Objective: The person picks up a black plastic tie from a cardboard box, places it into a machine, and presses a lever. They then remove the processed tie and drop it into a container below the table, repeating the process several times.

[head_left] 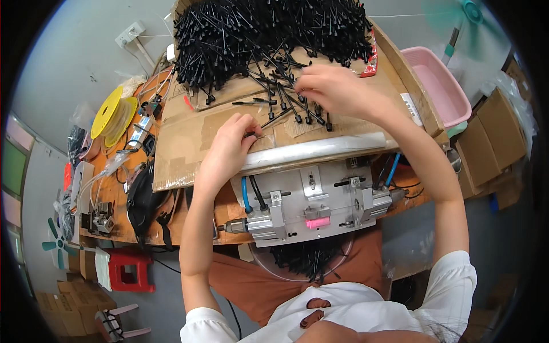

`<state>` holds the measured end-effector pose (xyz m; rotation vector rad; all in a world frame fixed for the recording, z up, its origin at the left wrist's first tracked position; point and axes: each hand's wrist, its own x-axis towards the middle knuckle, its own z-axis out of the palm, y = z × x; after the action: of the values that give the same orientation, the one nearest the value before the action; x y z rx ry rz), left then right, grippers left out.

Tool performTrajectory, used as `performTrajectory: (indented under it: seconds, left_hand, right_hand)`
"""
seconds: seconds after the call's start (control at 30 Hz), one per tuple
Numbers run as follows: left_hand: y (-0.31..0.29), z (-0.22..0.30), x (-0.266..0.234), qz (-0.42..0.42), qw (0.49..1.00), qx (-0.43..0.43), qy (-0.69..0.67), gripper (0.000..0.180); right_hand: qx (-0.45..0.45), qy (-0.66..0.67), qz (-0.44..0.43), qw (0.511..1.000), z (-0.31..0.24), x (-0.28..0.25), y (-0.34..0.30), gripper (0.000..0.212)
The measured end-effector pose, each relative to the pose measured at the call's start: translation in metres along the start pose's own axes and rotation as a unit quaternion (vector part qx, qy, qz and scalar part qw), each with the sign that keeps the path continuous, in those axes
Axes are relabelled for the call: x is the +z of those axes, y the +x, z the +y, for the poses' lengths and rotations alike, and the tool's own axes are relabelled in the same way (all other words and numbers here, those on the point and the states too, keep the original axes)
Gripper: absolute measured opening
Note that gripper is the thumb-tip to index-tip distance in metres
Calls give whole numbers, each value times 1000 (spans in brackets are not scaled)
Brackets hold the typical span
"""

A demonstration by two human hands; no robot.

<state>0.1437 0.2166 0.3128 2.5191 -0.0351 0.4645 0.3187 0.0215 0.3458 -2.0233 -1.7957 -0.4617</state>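
Note:
A large heap of thin black sticks with thicker heads [240,43] fills the far part of an open cardboard box [183,151]. Several loose sticks [280,97] lie scattered on the nearer cardboard. My left hand [229,148] rests near the box's front edge, its fingers closed on a black stick partly hidden by them. Over the loose sticks is my right hand [337,91], its fingers bent and pinched together; whatever is at their tips is hard to make out. A pale plastic-covered strip [314,150] runs along the front edge between me and the sticks.
Below the box sits a metal fixture [294,197] with a pink block [318,222] and blue tubes. A clear basin [263,264] of black sticks is at my lap. Yellow spool [107,111] and cables lie left; a pink tub [440,86] stands right, near a turning fan [472,11].

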Motion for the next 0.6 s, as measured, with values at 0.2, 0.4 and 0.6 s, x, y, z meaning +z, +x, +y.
performTrajectory:
  seconds: [0.2,0.4,0.6]
  left_hand:
    - [-24,16,-23,-82,996,11,-16,22]
    - [-50,25,-13,39,995,65,64,31]
    - [-113,68,40,142,985,38,96,74]
  right_hand:
    - [75,-94,-201,972,-41,37,75,13]
    - [133,-99,-93,982,-38,25,71,13]
    - [239,289,176,910,-26,-34,-5,16]
